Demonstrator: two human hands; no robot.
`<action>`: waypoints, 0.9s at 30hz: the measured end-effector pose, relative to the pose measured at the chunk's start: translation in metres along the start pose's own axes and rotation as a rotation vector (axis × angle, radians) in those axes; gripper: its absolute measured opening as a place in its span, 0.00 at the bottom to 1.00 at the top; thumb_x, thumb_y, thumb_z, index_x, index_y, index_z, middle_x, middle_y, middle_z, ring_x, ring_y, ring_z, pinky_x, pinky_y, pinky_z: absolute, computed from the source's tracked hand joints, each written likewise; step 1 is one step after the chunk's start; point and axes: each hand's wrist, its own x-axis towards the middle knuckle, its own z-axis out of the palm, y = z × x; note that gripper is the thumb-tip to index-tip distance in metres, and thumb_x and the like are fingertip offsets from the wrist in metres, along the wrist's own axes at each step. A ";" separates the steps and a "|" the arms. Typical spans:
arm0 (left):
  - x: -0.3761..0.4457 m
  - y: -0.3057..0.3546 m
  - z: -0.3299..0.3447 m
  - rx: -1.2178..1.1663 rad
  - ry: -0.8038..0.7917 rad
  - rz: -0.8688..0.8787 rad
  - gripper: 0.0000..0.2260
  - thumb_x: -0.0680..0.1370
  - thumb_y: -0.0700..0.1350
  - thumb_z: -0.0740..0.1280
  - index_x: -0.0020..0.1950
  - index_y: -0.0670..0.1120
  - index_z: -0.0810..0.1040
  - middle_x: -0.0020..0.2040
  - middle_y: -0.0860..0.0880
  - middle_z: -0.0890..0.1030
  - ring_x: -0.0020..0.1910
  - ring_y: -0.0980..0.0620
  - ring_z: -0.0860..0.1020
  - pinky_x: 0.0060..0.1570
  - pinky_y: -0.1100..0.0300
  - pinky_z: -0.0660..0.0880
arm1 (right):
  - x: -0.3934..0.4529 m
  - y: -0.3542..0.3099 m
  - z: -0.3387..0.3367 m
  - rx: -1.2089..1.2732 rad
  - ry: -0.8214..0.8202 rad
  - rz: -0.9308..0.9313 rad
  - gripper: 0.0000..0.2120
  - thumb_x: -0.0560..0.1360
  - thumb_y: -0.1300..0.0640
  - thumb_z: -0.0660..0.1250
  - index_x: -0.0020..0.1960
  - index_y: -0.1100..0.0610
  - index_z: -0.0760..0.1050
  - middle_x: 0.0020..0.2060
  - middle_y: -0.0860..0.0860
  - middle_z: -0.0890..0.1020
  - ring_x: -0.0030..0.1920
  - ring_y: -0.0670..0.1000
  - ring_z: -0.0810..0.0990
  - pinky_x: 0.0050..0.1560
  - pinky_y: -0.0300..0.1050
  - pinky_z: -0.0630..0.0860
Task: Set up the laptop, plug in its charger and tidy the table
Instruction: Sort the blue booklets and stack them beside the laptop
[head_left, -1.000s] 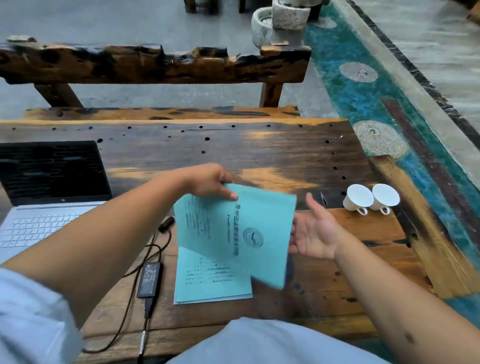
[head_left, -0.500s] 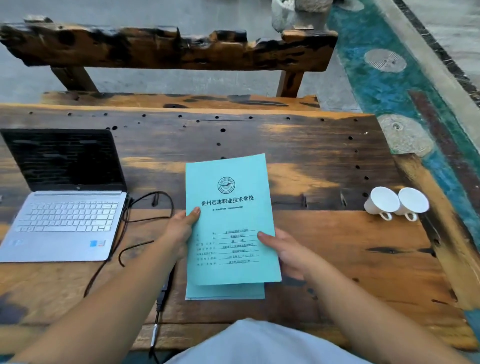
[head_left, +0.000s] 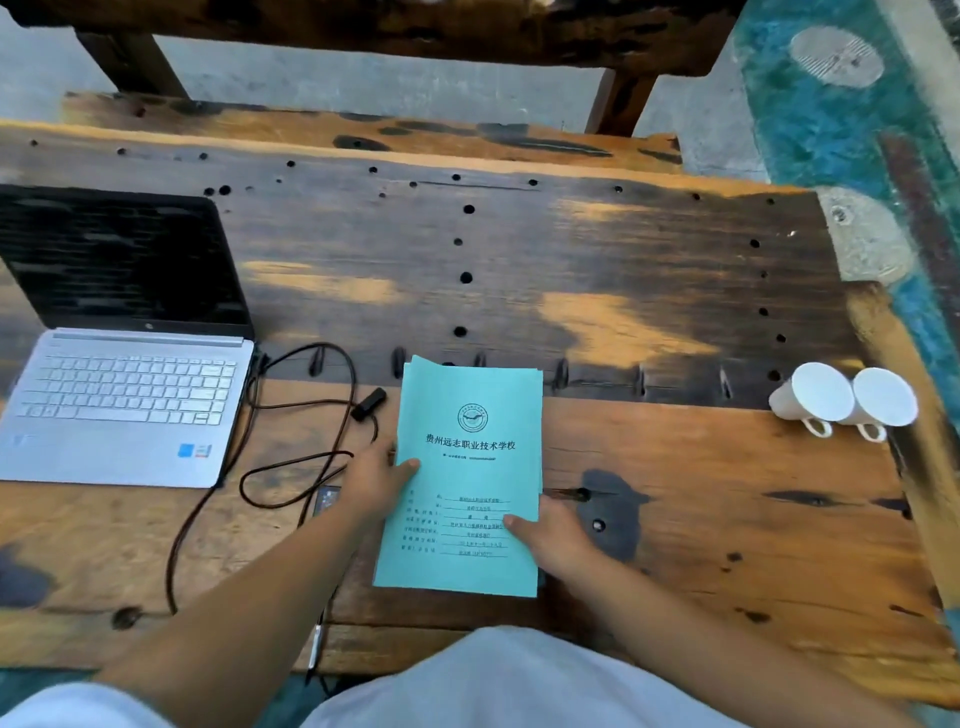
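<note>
Rough, weathered wooden plank table (head_left: 649, 291), dark-stained on the far half and worn to orange-brown on the near half, peppered with small round holes and a row of short dark notches along the seam between planks. At the left, an open silver laptop (head_left: 124, 405) with pale flat keys and a dark, unlit black screen tilted back; small stickers sit at its near right corner. A thin black charger cable (head_left: 306, 415) meets the laptop's right edge and runs in loose loops across the wood between laptop and papers, with a small black oblong plug piece (head_left: 369, 404) lying just left of the papers; the black charger brick (head_left: 326, 500) is mostly hidden behind the left forearm. Centre, near edge: a stack of thin turquoise paper booklets (head_left: 467, 467), rectangular, matte, printed with a round emblem and dark characters, edges nearly squared, lying on the table. The left hand (head_left: 376, 480) grips the stack's left edge, thumb pressed on the top cover. The right hand (head_left: 550, 535) grips the right edge lower down, thumb on the cover, fingers beneath or beside; the stack is held between the two. At the far right, two small smooth white ceramic cups (head_left: 841, 400) lie on their sides, touching one another, loop handles toward the near side. Beyond the table, a rustic charred wooden bench (head_left: 363, 124); to the right, a teal painted floor strip (head_left: 831, 135) with pale round patches.
</note>
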 end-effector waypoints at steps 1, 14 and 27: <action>0.001 -0.003 0.002 0.026 0.001 0.005 0.12 0.79 0.44 0.67 0.62 0.46 0.77 0.53 0.48 0.84 0.45 0.49 0.84 0.44 0.50 0.82 | 0.000 0.002 0.002 -0.035 0.009 -0.005 0.12 0.77 0.60 0.69 0.60 0.56 0.79 0.58 0.53 0.83 0.56 0.55 0.82 0.59 0.54 0.79; 0.023 -0.020 0.006 0.159 0.078 0.003 0.16 0.79 0.45 0.67 0.67 0.50 0.75 0.58 0.48 0.80 0.52 0.49 0.80 0.53 0.48 0.79 | 0.014 0.015 -0.018 -0.333 0.193 0.039 0.07 0.77 0.56 0.69 0.54 0.55 0.78 0.39 0.45 0.80 0.39 0.41 0.77 0.33 0.35 0.69; 0.035 0.009 0.017 -0.403 -0.033 -0.301 0.13 0.76 0.42 0.72 0.58 0.45 0.74 0.56 0.42 0.83 0.45 0.43 0.84 0.48 0.45 0.81 | 0.061 -0.013 -0.028 -0.047 0.180 0.148 0.14 0.75 0.56 0.72 0.58 0.54 0.74 0.51 0.49 0.80 0.49 0.52 0.80 0.48 0.48 0.78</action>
